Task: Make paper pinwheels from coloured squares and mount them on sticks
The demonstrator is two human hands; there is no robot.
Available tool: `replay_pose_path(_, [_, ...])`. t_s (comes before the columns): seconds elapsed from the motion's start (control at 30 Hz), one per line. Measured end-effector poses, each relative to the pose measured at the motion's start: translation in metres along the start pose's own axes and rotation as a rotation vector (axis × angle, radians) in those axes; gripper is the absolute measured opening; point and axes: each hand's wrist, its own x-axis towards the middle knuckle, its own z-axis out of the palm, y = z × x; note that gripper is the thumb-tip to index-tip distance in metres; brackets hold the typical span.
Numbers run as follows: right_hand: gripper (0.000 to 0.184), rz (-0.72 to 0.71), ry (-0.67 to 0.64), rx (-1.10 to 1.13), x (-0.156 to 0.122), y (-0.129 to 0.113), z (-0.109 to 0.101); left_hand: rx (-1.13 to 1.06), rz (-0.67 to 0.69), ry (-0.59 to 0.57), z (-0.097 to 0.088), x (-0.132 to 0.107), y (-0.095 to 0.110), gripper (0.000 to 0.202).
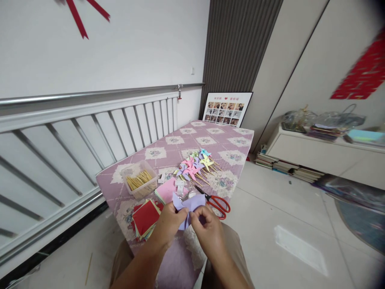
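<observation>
Both of my hands pinch a lilac paper sheet [189,204], folded into flaps, just above the near end of the table. My left hand [168,228] grips its left side with closed fingers. My right hand [210,233] pinches its right side. A stack of coloured paper squares [145,218], red on top, lies just left of my left hand. Red-handled scissors [217,202] rest right of the paper. Beyond them lies a heap of finished paper pinwheels [195,165] on sticks.
A clear plastic tub of wooden sticks [139,181] stands on the purple patterned tablecloth [192,140]. A pink sheet [167,190] lies by it. A white railing runs along the left. A framed photo collage [226,109] leans at the table's far end; a low white cabinet stands right.
</observation>
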Motion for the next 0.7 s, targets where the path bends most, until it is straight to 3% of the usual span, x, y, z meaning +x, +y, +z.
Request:
replay_pose_path(0.6, [0.025,0.009,-0.025,0.021,-0.003,0.006,0.002,-0.032,-0.035,0.017,0.003,-0.006,0.011,0.016])
replay_pose_path(0.7, [0.017,0.058,0.004,0.080,-0.006,0.008,0.002,-0.011,-0.040,0.023,0.002,-0.006,0.012,0.019])
